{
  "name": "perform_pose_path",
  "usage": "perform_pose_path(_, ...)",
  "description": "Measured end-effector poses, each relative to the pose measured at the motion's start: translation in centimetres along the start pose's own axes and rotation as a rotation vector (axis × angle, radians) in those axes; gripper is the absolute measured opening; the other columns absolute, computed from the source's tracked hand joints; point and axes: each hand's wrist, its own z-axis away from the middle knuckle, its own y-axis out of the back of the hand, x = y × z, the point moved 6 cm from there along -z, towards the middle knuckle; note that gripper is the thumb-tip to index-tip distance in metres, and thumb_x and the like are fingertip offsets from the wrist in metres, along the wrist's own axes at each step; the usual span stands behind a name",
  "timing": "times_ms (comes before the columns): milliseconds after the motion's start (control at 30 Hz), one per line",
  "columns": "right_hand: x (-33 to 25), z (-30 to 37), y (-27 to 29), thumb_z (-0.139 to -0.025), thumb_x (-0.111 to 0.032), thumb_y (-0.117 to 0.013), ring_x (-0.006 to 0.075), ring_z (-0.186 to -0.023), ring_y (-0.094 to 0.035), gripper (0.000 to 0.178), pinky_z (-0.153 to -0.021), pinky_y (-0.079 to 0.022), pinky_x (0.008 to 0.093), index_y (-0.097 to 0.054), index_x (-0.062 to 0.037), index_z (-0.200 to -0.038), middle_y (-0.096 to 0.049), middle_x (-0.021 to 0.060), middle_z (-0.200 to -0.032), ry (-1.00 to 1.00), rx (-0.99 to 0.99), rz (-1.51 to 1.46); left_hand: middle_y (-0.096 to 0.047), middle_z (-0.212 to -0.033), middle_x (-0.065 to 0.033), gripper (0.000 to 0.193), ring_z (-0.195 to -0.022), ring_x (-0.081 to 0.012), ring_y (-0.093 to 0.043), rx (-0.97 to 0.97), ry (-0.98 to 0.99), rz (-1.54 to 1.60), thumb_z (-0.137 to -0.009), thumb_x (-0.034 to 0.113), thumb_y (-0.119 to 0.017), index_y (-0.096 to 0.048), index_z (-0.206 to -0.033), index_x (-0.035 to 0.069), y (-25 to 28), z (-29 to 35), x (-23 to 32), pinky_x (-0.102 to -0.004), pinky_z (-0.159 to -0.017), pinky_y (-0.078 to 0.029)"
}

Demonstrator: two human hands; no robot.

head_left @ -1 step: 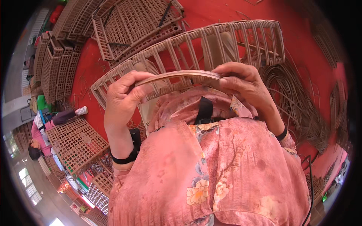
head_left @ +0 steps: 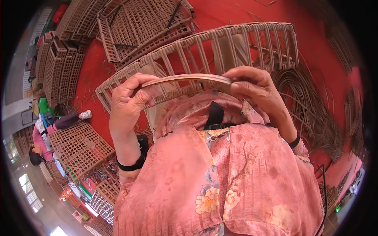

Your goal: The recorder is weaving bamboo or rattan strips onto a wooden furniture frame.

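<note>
Between my two hands spans a thin brown rattan-like strip (head_left: 188,77), bowed slightly upward in the middle. Its left end sits in a pinch between the thumb and fingers of my left hand (head_left: 133,94). My right hand (head_left: 252,83) grips the other end, thumb below and fingers on top. Behind the strip a long, narrow woven frame (head_left: 185,44) with wrapped rims and several crossbars rests tilted across my legs. Part of its near rim is hidden by my hands and clothing.
A large woven lattice panel (head_left: 145,23) lies on the red floor (head_left: 92,90) ahead. More panels (head_left: 55,70) stand stacked at far left. Loose strands (head_left: 303,98) lie coiled at right. At left, a person (head_left: 39,137) is beside another lattice piece (head_left: 80,149).
</note>
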Motion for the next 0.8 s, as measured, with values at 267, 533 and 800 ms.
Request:
perform_pose_path(267, 1.8, -0.4, -0.9, -0.093, -0.005, -0.069, 0.0035, -0.078, -0.062, 0.013, -0.069, -0.053, 0.0201, -0.069, -0.0025, -0.105, -0.068, -0.0018, -0.09, 0.002, -0.031, 0.121, -0.069, -0.092, -0.003, 0.03, -0.074, -0.0075, -0.063, 0.135, -0.049, 0.525, -0.089, 0.016, -0.075, -0.068, -0.116, 0.003, -1.8, -0.5, -1.9, -0.0204, -0.067, -0.051)
perform_pose_path(533, 1.5, -0.6, -1.4, -0.096, -0.004, -0.063, 0.0104, -0.087, -0.068, 0.013, -0.076, -0.054, 0.0241, -0.065, -0.0007, -0.108, -0.07, 0.0038, -0.092, 0.233, 0.087, 0.34, -0.067, -0.088, 0.0002, 0.026, -0.072, -0.0063, -0.062, 0.195, -0.04, 0.515, -0.09, 0.016, -0.074, -0.068, -0.113, 0.004, -2.2, -0.9, -2.9, -0.0213, -0.064, -0.049)
perform_pose_path(800, -3.3, 0.9, -2.0, -0.081, 0.007, -0.062, 0.028, -0.087, -0.071, 0.027, -0.072, -0.057, 0.0353, -0.071, -0.001, -0.105, -0.07, 0.0147, -0.098, 0.903, 0.274, 1.128, -0.066, -0.091, -0.0024, 0.023, -0.072, -0.0074, -0.061, 0.267, -0.023, 0.657, -0.095, 0.006, -0.061, -0.065, -0.116, -0.002, -1.7, -0.8, -4.0, -0.0249, -0.061, -0.05)
